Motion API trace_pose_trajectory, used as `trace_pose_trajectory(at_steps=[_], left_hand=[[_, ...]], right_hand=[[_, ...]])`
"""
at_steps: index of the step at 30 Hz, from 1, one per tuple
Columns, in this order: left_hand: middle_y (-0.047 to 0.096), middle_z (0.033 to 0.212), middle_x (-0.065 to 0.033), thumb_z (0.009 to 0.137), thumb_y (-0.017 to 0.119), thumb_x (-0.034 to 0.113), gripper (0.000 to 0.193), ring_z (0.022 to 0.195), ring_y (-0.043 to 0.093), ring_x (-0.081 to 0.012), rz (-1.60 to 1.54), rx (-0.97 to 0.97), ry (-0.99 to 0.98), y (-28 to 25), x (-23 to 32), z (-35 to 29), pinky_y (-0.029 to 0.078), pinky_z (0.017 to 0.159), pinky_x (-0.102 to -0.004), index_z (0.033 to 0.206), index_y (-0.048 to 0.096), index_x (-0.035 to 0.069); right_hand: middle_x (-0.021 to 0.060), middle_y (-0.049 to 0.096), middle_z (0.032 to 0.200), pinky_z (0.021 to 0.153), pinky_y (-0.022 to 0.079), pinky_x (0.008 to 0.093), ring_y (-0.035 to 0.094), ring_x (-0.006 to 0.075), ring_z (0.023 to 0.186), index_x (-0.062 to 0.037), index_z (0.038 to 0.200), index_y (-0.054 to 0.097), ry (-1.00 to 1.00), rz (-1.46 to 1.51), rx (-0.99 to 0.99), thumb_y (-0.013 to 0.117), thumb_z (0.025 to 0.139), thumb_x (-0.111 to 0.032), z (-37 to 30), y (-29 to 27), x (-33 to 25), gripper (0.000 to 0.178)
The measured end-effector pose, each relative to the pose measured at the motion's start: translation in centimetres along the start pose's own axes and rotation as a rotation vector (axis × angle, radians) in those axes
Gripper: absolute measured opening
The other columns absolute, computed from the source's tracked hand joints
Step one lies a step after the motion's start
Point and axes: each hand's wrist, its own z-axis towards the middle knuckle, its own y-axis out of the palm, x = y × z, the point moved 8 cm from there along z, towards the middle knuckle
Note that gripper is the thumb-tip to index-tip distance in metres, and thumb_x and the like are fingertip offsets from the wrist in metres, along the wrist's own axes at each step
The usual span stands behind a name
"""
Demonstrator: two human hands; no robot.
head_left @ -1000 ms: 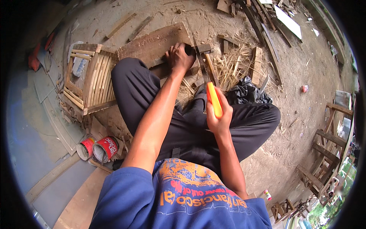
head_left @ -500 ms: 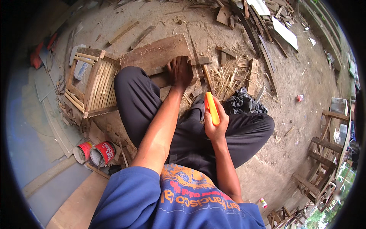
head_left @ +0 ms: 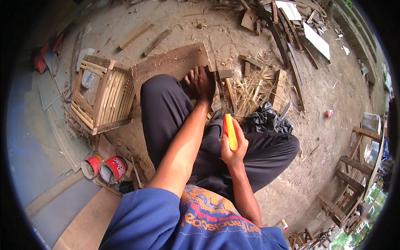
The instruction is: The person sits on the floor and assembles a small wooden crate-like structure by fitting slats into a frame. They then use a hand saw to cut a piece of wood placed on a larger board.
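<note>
My right hand (head_left: 234, 143) is wrapped around the orange-yellow handle (head_left: 230, 132) of a handsaw. The long thin blade of the handsaw (head_left: 219, 87) points away from me, past the fingers of my left hand. With bent fingers, my left hand (head_left: 203, 83) presses down on a dark wood strip (head_left: 225, 74), whose end sticks out to the right beyond the blade. Under that hand lies a broad weathered board (head_left: 171, 60). A light-brown stick (head_left: 230, 96) lies just right of the blade. Where the teeth meet the wood is hard to make out.
A slatted wooden frame (head_left: 106, 96) stands at the left, near two red cans (head_left: 112, 168). Right of the saw are wood shavings (head_left: 250, 89) and a black plastic bag (head_left: 266, 118). Scrap timber (head_left: 291, 54) is piled at the far right. My crossed legs flank the work.
My right hand has drawn the handsaw slightly back toward me. My left hand stays on the wood strip, and my left knee has shifted to the right in the picture.
</note>
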Motion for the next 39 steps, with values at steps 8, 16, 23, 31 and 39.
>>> trace_pose_trajectory(at_steps=[8, 16, 23, 31, 39], left_hand=[[0.060, 0.097, -0.0116, 0.094, 0.058, 0.025, 0.018, 0.101, 0.056, -0.0324, 0.022, -0.080, -0.015, 0.2, -0.2, 0.1, 0.037, 0.095, -0.0492, 0.095, 0.057, 0.007], [0.059, 0.097, -0.0115, 0.092, 0.059, 0.021, 0.015, 0.102, 0.056, -0.0309, 0.036, -0.091, -0.017, 0.5, 0.3, 0.6, 0.037, 0.094, -0.0477, 0.095, 0.055, 0.007], [0.058, 0.099, -0.0119, 0.088, 0.060, 0.018, 0.016, 0.104, 0.055, -0.0319, 0.027, -0.133, -0.018, 0.9, 0.2, 0.4, 0.036, 0.095, -0.0486, 0.095, 0.053, 0.007], [0.058, 0.101, -0.0124, 0.089, 0.060, 0.023, 0.018, 0.104, 0.054, -0.0319, 0.039, -0.139, -0.027, 1.2, -0.1, 0.4, 0.035, 0.095, -0.0481, 0.096, 0.054, 0.007], [0.057, 0.101, -0.0127, 0.085, 0.062, 0.019, 0.020, 0.104, 0.054, -0.0319, 0.010, -0.139, -0.016, 0.9, -0.3, 0.2, 0.035, 0.095, -0.0477, 0.098, 0.054, 0.006]], right_hand=[[0.0140, 0.073, 0.099, 0.066, 0.053, 0.0236, 0.068, 0.0105, 0.071, 0.0052, 0.140, 0.051, 0.038, -0.054, -0.101, 0.058, 0.085, 0.005, -0.8, -0.9, -0.7, 0.056], [0.0131, 0.071, 0.095, 0.069, 0.054, 0.0249, 0.067, 0.0118, 0.073, 0.0083, 0.140, 0.050, 0.139, -0.071, -0.138, 0.057, 0.084, 0.004, 0.5, -0.9, -0.9, 0.056], [0.0146, 0.072, 0.100, 0.070, 0.053, 0.0251, 0.066, 0.0119, 0.075, 0.0081, 0.136, 0.053, 0.033, -0.137, -0.084, 0.058, 0.085, 0.003, 0.1, -1.8, -1.3, 0.052], [0.0170, 0.072, 0.110, 0.070, 0.053, 0.0234, 0.067, 0.0105, 0.078, 0.0085, 0.137, 0.053, 0.022, -0.129, -0.097, 0.059, 0.086, 0.004, -1.8, -2.4, -1.6, 0.051], [0.0177, 0.072, 0.106, 0.072, 0.055, 0.0266, 0.070, 0.0147, 0.080, 0.0078, 0.137, 0.052, 0.038, -0.113, -0.101, 0.059, 0.086, 0.005, 0.5, -1.0, -1.5, 0.052]])
